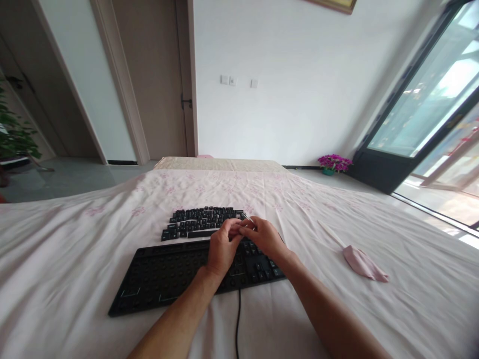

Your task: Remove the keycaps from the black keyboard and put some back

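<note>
A black keyboard (164,276) lies on the pale pink sheet, most of its key sockets bare and some keys still on at its right end. Behind it sit several loose black keycaps (198,222) laid out in rows. My left hand (221,249) and my right hand (264,237) meet above the keyboard's right part, fingers pinched together. A thin metal wire tool (247,218) sticks out from my right fingers. Whether a keycap is held between the fingertips I cannot make out. The keyboard's black cable (238,324) runs toward me.
A pink cloth (362,263) lies on the sheet to the right, with a thin white stick (331,233) beside it. Beyond the bed are a flower pot (334,163), a glass door (430,99) at right, a wooden door (157,80) and a plant (15,134) at left.
</note>
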Demonstrator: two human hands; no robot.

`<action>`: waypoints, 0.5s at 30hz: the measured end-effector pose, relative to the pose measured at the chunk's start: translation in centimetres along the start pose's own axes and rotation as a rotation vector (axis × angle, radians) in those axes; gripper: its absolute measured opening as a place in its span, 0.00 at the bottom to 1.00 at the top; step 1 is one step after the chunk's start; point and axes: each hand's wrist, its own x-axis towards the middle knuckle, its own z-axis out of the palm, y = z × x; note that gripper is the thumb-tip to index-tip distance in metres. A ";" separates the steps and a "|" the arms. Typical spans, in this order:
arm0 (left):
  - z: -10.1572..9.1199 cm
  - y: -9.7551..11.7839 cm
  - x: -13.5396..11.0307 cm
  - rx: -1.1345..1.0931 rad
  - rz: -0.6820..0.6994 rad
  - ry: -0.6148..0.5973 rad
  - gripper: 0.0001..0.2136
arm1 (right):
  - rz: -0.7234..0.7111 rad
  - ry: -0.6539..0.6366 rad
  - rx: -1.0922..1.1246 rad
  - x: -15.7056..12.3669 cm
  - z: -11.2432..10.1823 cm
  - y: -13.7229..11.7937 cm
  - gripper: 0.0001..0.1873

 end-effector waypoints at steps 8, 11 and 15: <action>0.3 -0.2 -0.1 -0.093 -0.060 -0.056 0.22 | -0.041 0.020 -0.147 -0.5 -0.6 -0.1 0.10; 0.3 -0.1 0.0 -0.095 -0.090 -0.053 0.24 | -0.024 0.053 -0.181 0.3 -1.4 1.3 0.08; 0.5 -0.6 0.1 -0.033 -0.091 -0.032 0.24 | 0.114 0.109 -0.274 3.2 -3.0 4.7 0.09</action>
